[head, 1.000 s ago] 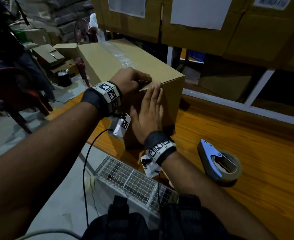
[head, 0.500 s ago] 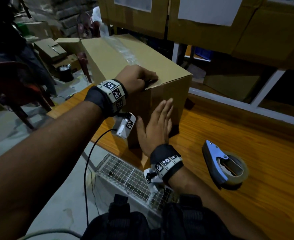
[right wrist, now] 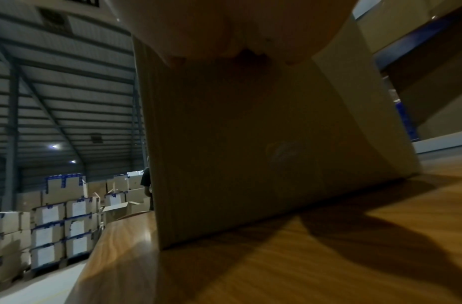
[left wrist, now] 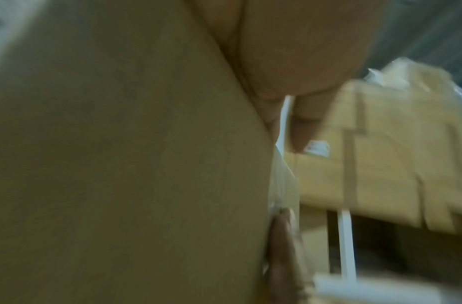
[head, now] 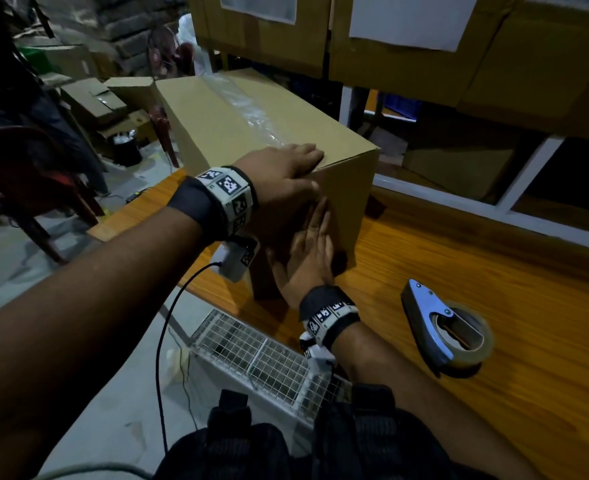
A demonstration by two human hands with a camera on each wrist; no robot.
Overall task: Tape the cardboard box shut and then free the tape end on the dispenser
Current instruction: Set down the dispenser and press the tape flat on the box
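Nearest the person, a white wire-mesh rack [head: 268,355] sat below the near edge of the orange-brown wooden surface [head: 493,393]. On the surface toward its near right part lay the tape dispenser with a blue-grey metal handle and a roll of clear tape [head: 448,336], on its side and well apart from both hands — nothing touched it.

The right hand [head: 308,258] was spread flat, fingers straight and together, pressed against the near vertical face of the plain brown cardboard box [head: 251,133], low on that face near its right corner. A black wristband with white coded markers [head: 327,313] wrapped that wrist. From the right wrist view the box face loomed dark and upright on the surface, its bottom edge touching the wood.

Just above, the left hand [head: 282,174] lay over the box's near top edge, fingers extended on the top and the thumb down on the near face; it pressed rather than gripped. The left wrist view was blurred, showing cardboard and a strip of clear film at the box edge.

The box stood at the left end of the surface, closed, with a wrinkled band of clear tape [head: 248,109] running along its top toward the far end.

Beyond — larger stacked brown cartons with white paper labels [head: 407,19] on white-framed racking.
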